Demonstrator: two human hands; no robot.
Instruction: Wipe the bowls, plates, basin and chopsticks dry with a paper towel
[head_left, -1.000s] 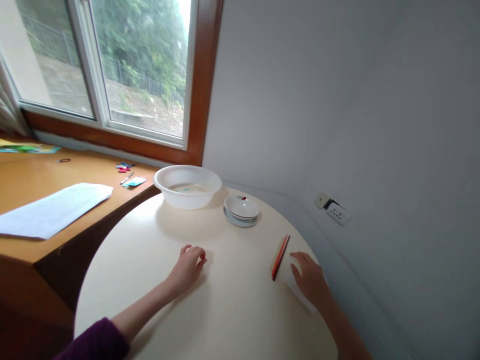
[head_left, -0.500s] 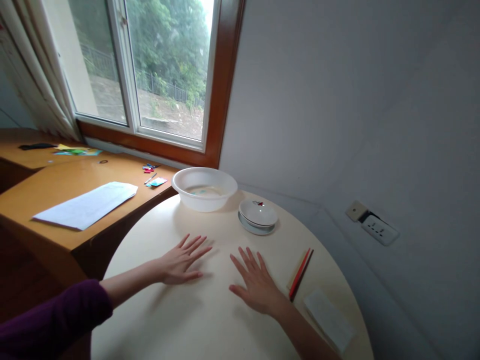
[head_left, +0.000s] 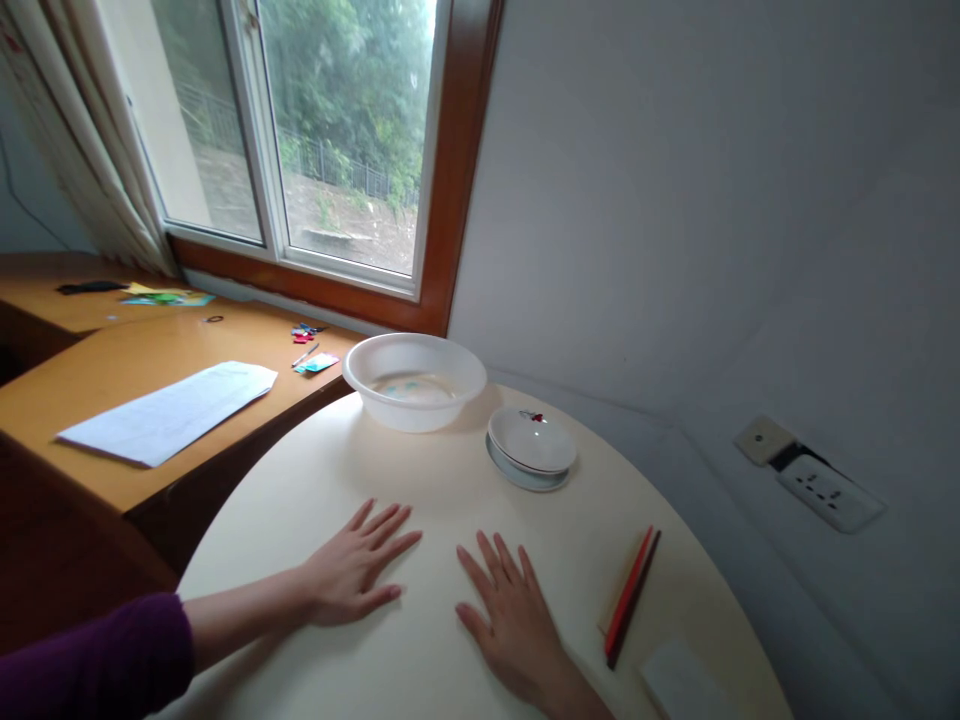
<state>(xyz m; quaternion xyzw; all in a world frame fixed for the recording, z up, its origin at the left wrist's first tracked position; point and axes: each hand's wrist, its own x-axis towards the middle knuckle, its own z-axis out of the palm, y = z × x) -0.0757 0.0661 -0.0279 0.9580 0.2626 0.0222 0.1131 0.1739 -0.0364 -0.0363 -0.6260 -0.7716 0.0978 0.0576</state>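
Note:
My left hand [head_left: 356, 565] lies palm down on the round white table [head_left: 420, 660], fingers spread, holding nothing. My right hand [head_left: 514, 620] rests palm down too, a short way to the right, its fingers apart and holding nothing. Beyond my right hand sits a small stack of white dishes [head_left: 532, 440], the top one with a red mark near its rim. Red and dark chopsticks [head_left: 631, 600] lie to the right of my right hand. Near them, at the lower right, is a folded white cloth or tissue [head_left: 686, 680].
A translucent white basin [head_left: 414, 410] stands at the table's far edge by the window. To the left, a wooden desk [head_left: 165, 340] bears a long white paper [head_left: 176, 410], a pen and small colourful pieces. A wall with a socket [head_left: 829, 492] borders the right side.
Both hands have come down onto the tabletop, their fingers still spread. The view has shifted and moved slightly closer; the dishes, basin and chopsticks keep their places on the table.

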